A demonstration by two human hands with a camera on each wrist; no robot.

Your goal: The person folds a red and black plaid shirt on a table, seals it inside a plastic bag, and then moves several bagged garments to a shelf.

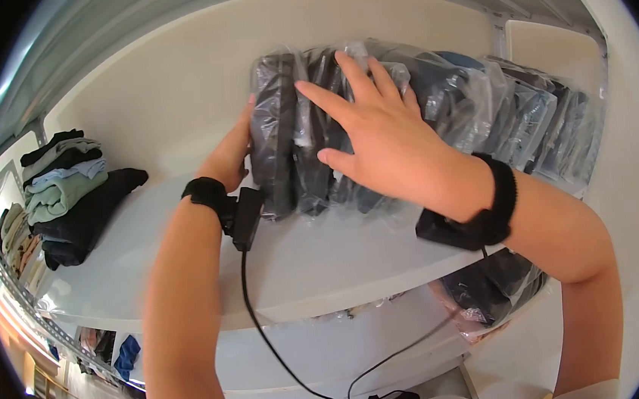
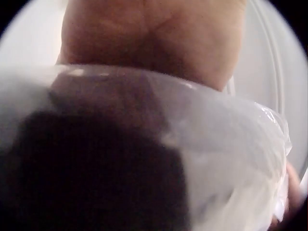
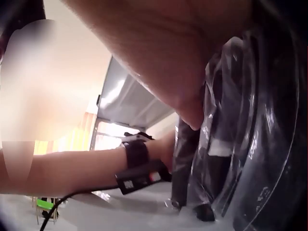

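1. Fingers of the right hand (image 1: 391,144) are spread wide and nearly straight, laid flat across the fronts of the bagged dark garments (image 1: 314,135) that stand on edge on the shelf (image 1: 317,260); nothing is curled round or pinched.
2. From the head view, the left hand (image 1: 232,154) lies at about nine o'clock of the end packet (image 1: 275,127), palm against its outer face. Its fingertips are hidden behind the plastic, so I cannot tell whether they wrap the far edge or only press.
3. The left wrist view shows just a palm hard against clear film (image 2: 226,144) with dark cloth (image 2: 96,173) inside, which confirms contact and little else.
4. This row of packets runs from the shelf's centre towards two o'clock, leaning one on another, with more bagged stock (image 1: 525,121) behind the right wrist.
5. Risk, as I judge it: the film is slick, and a flat hand holds by pressure alone. If either hand eases, the end packet could slip and topple towards nine o'clock, where bare shelf offers no support.
6. A second risk: the row stands near the front edge, so a pull towards six o'clock could drag one off.
7. Folded clothes (image 1: 63,184) sit well apart at nine o'clock and cannot act as a stop.
8. The wrist-camera cable (image 1: 258,319) hangs below the shelf lip and could snag.
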